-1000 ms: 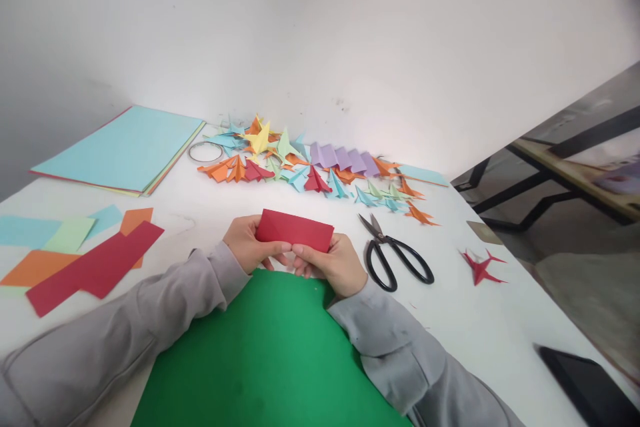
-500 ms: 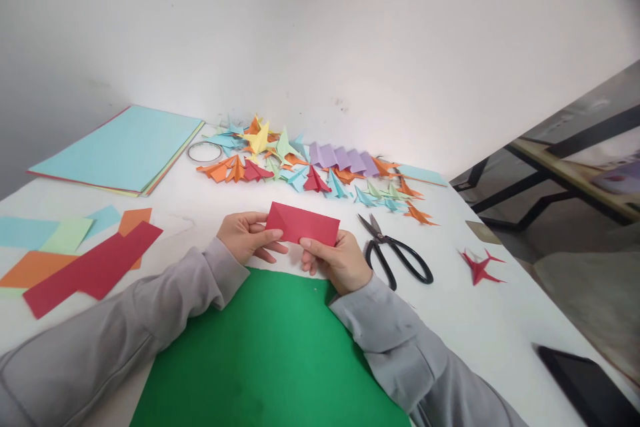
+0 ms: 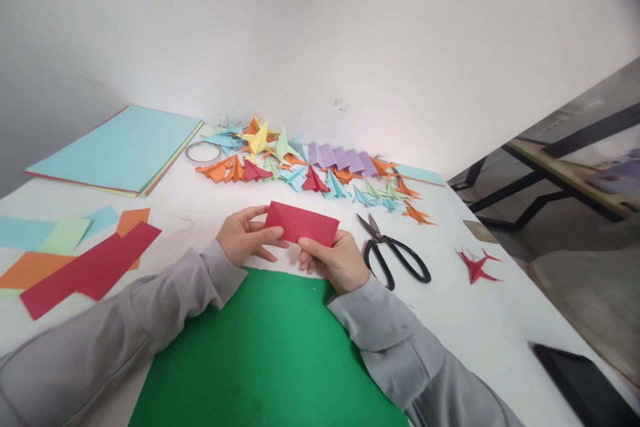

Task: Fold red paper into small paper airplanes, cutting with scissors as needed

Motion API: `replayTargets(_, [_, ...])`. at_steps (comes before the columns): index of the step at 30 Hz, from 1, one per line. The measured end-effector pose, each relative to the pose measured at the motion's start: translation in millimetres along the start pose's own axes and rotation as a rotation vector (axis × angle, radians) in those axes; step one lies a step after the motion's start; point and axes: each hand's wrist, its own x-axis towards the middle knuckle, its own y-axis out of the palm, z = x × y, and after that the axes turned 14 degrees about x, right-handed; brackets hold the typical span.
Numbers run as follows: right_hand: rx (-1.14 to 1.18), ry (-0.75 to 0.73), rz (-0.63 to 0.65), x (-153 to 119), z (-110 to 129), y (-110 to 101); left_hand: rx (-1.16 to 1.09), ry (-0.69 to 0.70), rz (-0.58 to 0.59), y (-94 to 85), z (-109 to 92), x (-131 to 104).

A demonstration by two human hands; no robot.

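A small red rectangle of paper [image 3: 303, 223] is held up between both hands, just above the far edge of a green sheet [image 3: 270, 347]. My left hand [image 3: 243, 235] pinches its left end, thumb in front and the other fingers partly behind. At the lower right edge my right hand [image 3: 343, 260] grips the paper with the thumb on its face, and its other fingers are mostly hidden. Black-handled scissors [image 3: 381, 240] lie with blades apart, close to the right hand.
Paper strips [image 3: 90, 267] in several colours lie at the left, below a stack of coloured sheets [image 3: 120, 147]. Folded paper figures [image 3: 315, 179] line the wall, with a wire ring [image 3: 203, 151] beside them. At the right are a red folded figure [image 3: 477, 267] and a black phone-like device [image 3: 580, 377].
Almost nothing differs. The whole view has shifted very slightly, and both hands keep the same hold on the red paper.
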Motion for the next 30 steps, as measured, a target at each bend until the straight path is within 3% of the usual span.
replayTargets(6, [-0.133, 0.089, 0.028, -5.1, 2.9, 10.1, 0.198, 0.078, -0.019, 5.0, 2.3, -4.4])
replayTargets(13, [-0.106, 0.095, 0.043, -3.1, 2.9, 9.6, 0.193, 0.114, -0.109, 6.6, 0.4, -6.3])
replayTargets(30, [-0.074, 0.075, 0.112, 0.8, 1.1, 3.7, 0.126, 0.118, -0.165, 6.4, 3.4, -3.8])
